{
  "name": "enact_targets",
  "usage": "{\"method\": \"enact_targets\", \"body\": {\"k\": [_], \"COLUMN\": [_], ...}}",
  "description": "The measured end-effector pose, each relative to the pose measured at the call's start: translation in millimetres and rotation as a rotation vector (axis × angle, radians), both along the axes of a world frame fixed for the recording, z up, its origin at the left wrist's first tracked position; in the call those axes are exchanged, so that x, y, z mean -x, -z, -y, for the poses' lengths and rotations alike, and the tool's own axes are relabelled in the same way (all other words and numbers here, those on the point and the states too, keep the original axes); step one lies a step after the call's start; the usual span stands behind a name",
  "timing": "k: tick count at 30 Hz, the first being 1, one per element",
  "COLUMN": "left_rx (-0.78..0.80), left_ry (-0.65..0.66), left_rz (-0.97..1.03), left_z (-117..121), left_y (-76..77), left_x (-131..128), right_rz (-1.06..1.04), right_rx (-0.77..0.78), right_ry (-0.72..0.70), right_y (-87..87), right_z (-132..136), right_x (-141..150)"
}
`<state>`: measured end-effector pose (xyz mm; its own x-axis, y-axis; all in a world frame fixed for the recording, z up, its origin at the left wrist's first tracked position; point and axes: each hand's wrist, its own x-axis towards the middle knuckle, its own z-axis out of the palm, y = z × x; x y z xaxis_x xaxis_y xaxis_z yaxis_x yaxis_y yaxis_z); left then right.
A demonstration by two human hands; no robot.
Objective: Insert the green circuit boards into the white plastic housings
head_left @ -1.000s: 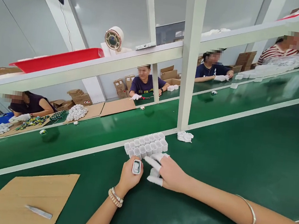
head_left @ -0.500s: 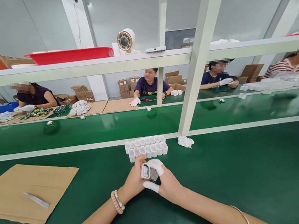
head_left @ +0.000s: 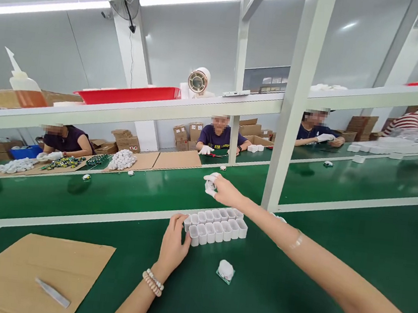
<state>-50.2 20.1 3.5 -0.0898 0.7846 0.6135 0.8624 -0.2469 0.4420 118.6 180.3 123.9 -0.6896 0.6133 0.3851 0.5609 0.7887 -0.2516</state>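
My left hand (head_left: 175, 244) is at the left end of two rows of white open-topped plastic cases (head_left: 218, 229), its thumb and fingers closed around the end case. My right hand (head_left: 222, 188) reaches out over the green conveyor belt. White finger cots cover its thumb and a fingertip, which pinch a small whitish-grey piece (head_left: 211, 183), mostly hidden by the fingers. On the bench below the rows lies a green circuit board with a white lump on top (head_left: 226, 271), touched by neither hand.
Tweezers (head_left: 52, 292) lie on a cardboard sheet (head_left: 28, 261) at the left. A white upright post (head_left: 299, 101) stands close to my right forearm. Small boards (head_left: 86, 177) sit on the belt (head_left: 151, 190). Several co-workers sit across it, one with a gloved hand (head_left: 205, 150).
My hands have parted from the white case held between them. The left moved to the rows of cases; the right stretched forward over the belt. The board on the bench now shows.
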Motion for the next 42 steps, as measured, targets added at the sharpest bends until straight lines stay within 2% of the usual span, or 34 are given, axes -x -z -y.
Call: {"method": "enact_targets", "body": {"k": [3,7,9,12,15,17,18,19,20,22,25,28,31,33,36,39,42], "left_rx": [0.045,0.118,0.148,0.173,0.166,0.143,0.128,0.111,0.093,0.054,-0.007,-0.067,-0.118,-0.140,-0.112,-0.085,-0.110], "left_ry": [-0.035,-0.032,-0.016,0.002,0.004,-0.001,-0.003,-0.006,-0.008,-0.016,-0.047,-0.098,-0.127,-0.071,0.113,0.269,0.336], "left_rz": [-0.025,-0.058,-0.064,-0.047,-0.016,0.003,0.012,0.020,0.027,0.040,0.062,0.088,0.113,0.138,0.171,0.110,0.034], "left_z": [-8,-11,-12,-13,-15,-15,-15,-15,-14,-13,-11,-6,0,5,15,22,24], "left_y": [9.3,16.7,17.1,16.5,17.3,18.6,19.2,19.6,19.6,18.2,12.3,4.1,-2.4,-4.3,-3.3,-1.0,-0.5], "left_x": [14,17,17,18,19,19,19,18,18,16,14,11,0,-13,-36,-52,-55], "right_rz": [0.124,0.229,0.245,0.210,0.137,0.129,0.143,0.153,0.166,0.208,0.177,0.098,0.018,-0.070,-0.290,-0.500,-0.525], "right_rx": [0.089,0.187,0.210,0.194,0.151,0.157,0.173,0.218,0.285,0.416,0.509,0.556,0.543,0.568,0.578,0.452,0.348], "right_ry": [0.098,0.177,0.209,0.228,0.137,-0.003,-0.122,-0.337,-0.469,-0.480,-0.416,-0.457,-0.452,-0.438,-0.392,-0.293,-0.295], "right_y": [8.4,33.3,32.2,15.4,4.3,11.6,20.4,31.9,45.1,71.2,96.8,104.6,103.6,100.2,92.6,87.4,88.9], "right_z": [-34,-45,-47,-45,-18,18,38,57,73,92,95,85,83,87,96,101,103], "right_x": [22,25,22,13,-13,-40,-54,-69,-82,-99,-101,-92,-89,-92,-97,-100,-101]}}
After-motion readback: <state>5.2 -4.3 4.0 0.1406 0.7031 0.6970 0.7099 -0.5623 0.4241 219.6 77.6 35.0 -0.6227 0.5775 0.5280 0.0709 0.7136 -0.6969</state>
